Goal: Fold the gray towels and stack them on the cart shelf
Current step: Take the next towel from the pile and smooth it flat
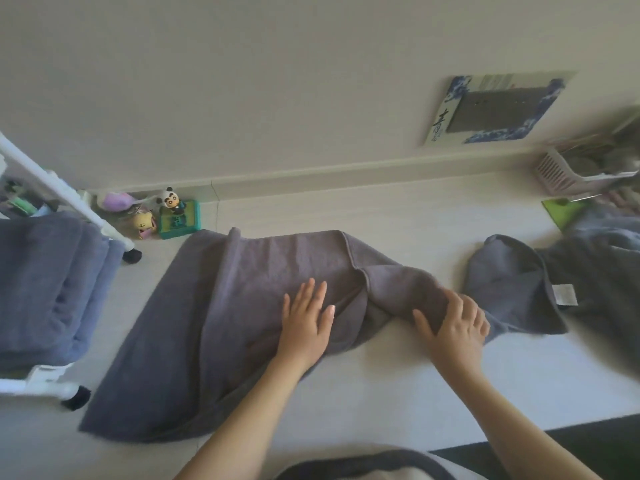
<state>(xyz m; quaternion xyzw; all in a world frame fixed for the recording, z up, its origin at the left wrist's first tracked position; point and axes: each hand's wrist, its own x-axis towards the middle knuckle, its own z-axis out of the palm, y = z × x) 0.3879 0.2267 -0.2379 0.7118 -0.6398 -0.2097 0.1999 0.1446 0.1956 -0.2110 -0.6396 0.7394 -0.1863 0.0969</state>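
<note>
Towel (221, 306), gray and partly folded, lies spread on the pale floor (398, 386) in the middle of the view; the left hand (304, 317) presses flat on it with straight fingers, gripping nothing; the right hand (453, 323), just right of the left, curls its fingers over a bunched fold at the towel's right end and grips it. Left of the towel stands the white cart (62, 202), with folded gray towels (45, 289) stacked on its shelf; beyond the towel's far left corner, small toys (166, 213) sit against the wall; right of the towel, just past the gripping hand, lies a loose heap of gray towels (554, 289), one showing a white label.
</note>
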